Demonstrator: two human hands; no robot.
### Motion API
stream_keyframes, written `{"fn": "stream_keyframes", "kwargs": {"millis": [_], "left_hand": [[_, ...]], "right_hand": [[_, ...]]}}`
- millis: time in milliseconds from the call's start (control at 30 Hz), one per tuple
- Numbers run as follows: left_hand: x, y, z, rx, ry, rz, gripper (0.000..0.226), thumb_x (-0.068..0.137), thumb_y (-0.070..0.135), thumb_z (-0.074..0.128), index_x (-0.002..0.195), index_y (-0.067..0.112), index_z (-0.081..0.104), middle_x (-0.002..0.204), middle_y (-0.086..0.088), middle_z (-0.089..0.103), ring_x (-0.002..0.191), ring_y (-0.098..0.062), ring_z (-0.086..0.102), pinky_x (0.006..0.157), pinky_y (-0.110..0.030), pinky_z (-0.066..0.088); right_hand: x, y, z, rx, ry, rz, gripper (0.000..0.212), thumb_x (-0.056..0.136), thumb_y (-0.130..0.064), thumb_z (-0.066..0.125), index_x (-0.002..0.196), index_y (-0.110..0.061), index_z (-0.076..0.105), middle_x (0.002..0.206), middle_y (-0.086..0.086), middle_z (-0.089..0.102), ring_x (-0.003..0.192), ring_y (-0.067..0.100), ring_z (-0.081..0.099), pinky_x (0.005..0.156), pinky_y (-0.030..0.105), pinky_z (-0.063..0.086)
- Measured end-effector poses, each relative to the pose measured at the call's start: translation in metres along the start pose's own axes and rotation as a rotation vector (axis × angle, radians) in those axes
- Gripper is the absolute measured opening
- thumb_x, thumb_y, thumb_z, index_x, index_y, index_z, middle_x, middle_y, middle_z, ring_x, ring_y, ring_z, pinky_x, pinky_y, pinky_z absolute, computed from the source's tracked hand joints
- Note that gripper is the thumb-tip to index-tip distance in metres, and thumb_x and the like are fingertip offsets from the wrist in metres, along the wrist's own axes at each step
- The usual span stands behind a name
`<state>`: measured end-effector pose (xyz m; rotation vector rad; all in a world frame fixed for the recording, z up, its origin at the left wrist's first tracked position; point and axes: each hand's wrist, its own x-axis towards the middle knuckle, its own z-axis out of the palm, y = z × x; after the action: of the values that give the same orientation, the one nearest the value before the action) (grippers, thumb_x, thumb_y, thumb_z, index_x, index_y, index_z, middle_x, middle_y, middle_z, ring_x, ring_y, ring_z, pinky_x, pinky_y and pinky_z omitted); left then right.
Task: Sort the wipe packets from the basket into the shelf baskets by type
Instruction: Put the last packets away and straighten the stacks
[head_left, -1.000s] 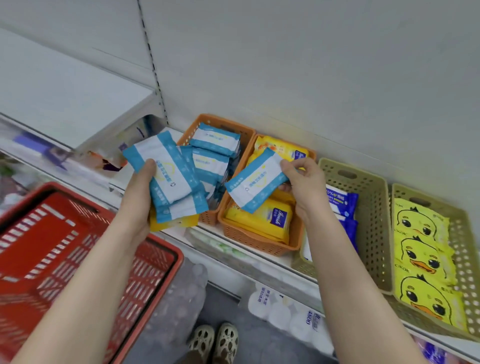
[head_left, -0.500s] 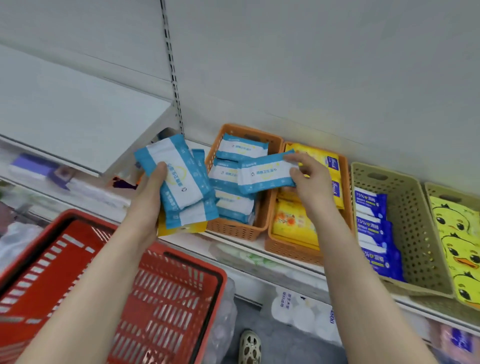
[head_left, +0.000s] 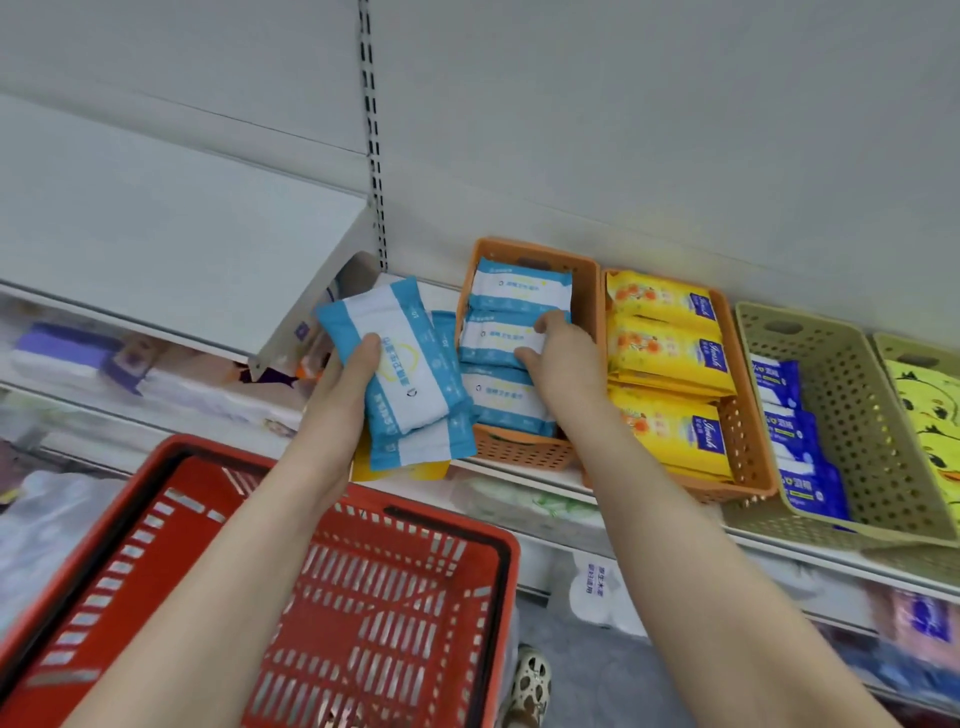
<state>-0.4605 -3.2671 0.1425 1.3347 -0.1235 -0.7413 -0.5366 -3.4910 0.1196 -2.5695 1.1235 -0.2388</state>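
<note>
My left hand (head_left: 345, 382) grips a stack of blue-and-white wipe packets (head_left: 402, 371), with a yellow packet (head_left: 400, 472) at the bottom, just left of the shelf baskets. My right hand (head_left: 563, 364) is inside the left orange basket (head_left: 524, 451), its thumb and fingers pinching a blue-and-white packet (head_left: 496, 338) that lies on the other blue packets there. The red shopping basket (head_left: 363, 587) sits below my arms, and no packets show inside it.
To the right stand an orange basket (head_left: 743, 415) of yellow packets, a beige basket (head_left: 862, 415) with dark blue packets and another (head_left: 914, 353) with yellow duck packets. A white shelf panel (head_left: 171, 249) juts out at the left. Lower shelves hold packaged goods.
My right hand carried the blue-and-white packet leftward and down into the left orange basket. The left hand kept hold of its stack. The view shifted right and up.
</note>
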Motion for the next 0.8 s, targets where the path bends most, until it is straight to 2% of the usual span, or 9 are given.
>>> {"fn": "stream_keyframes", "kwargs": {"millis": [200,267,367,400,533,600,667,733,800], "left_hand": [[-0.003,0.007,0.010,0.014,-0.017,0.029,0.039,0.101,0.040,0.047,0.135,0.022,0.052,0.123,0.001,0.070,0.111,-0.016,0.067,0.098,-0.040,0.052],[-0.005,0.009,0.015,0.015,-0.020,0.047,0.032,0.102,0.038,0.046,0.131,0.025,0.052,0.120,0.003,0.070,0.106,-0.011,0.069,0.088,-0.032,0.056],[-0.008,0.010,0.024,0.016,-0.014,0.062,0.025,0.101,0.035,0.047,0.126,0.031,0.048,0.115,0.010,0.069,0.096,-0.002,0.070,0.076,-0.022,0.058],[-0.010,0.011,0.028,0.025,-0.018,0.070,0.025,0.102,0.034,0.047,0.126,0.031,0.047,0.114,0.013,0.068,0.093,0.001,0.070,0.074,-0.019,0.058],[-0.014,0.010,0.038,0.107,-0.013,0.094,0.036,0.104,0.045,0.033,0.135,0.028,0.039,0.118,0.021,0.058,0.091,0.018,0.062,0.077,-0.011,0.052],[-0.014,0.007,0.035,0.089,-0.034,0.049,0.049,0.102,0.054,0.027,0.140,0.028,0.042,0.123,0.013,0.062,0.106,0.004,0.064,0.090,-0.024,0.052],[-0.017,0.005,0.031,0.072,-0.052,0.021,0.046,0.103,0.052,0.028,0.138,0.028,0.046,0.120,0.009,0.067,0.107,-0.005,0.067,0.094,-0.033,0.053],[-0.021,0.006,0.030,0.079,-0.089,0.023,0.041,0.103,0.044,0.036,0.139,0.026,0.044,0.124,0.008,0.066,0.106,-0.004,0.067,0.091,-0.031,0.055],[-0.026,0.009,0.031,0.112,-0.089,0.085,0.033,0.101,0.031,0.049,0.134,0.027,0.044,0.117,0.014,0.066,0.096,0.004,0.068,0.077,-0.019,0.056]], "right_hand": [[0.004,-0.010,-0.011,-0.343,0.013,-0.089,0.036,0.092,-0.040,0.060,0.119,-0.016,0.063,0.128,0.010,0.045,0.113,0.027,0.045,0.076,0.033,0.040],[-0.001,-0.018,-0.029,-0.160,0.017,-0.104,0.029,0.093,-0.039,0.058,0.112,-0.018,0.067,0.120,0.006,0.054,0.107,0.024,0.051,0.078,0.033,0.042],[-0.032,-0.042,-0.056,0.562,-0.063,-0.052,0.029,0.092,-0.046,0.059,0.090,-0.018,0.067,0.087,-0.007,0.066,0.082,0.011,0.061,0.072,0.028,0.047],[-0.045,-0.050,-0.061,0.671,-0.135,-0.056,0.032,0.089,-0.050,0.063,0.088,-0.018,0.066,0.083,-0.009,0.066,0.077,0.007,0.061,0.069,0.024,0.046],[-0.076,-0.059,-0.055,0.637,-0.219,-0.093,0.045,0.072,-0.049,0.081,0.100,-0.020,0.060,0.087,-0.014,0.059,0.072,0.000,0.052,0.066,0.018,0.046],[-0.076,-0.055,-0.053,0.727,-0.233,-0.042,0.044,0.073,-0.041,0.083,0.103,-0.018,0.060,0.088,-0.011,0.058,0.072,0.001,0.052,0.066,0.017,0.046],[-0.077,-0.051,-0.054,0.806,-0.286,-0.015,0.040,0.076,-0.034,0.082,0.103,-0.016,0.060,0.094,-0.004,0.061,0.075,0.005,0.055,0.066,0.020,0.049],[-0.075,-0.048,-0.055,0.835,-0.316,-0.024,0.035,0.079,-0.029,0.080,0.104,-0.013,0.060,0.100,0.003,0.065,0.080,0.011,0.061,0.069,0.025,0.054],[-0.075,-0.047,-0.059,0.875,-0.334,-0.027,0.033,0.083,-0.031,0.077,0.106,-0.012,0.062,0.103,0.003,0.070,0.086,0.013,0.067,0.075,0.029,0.057]]}}
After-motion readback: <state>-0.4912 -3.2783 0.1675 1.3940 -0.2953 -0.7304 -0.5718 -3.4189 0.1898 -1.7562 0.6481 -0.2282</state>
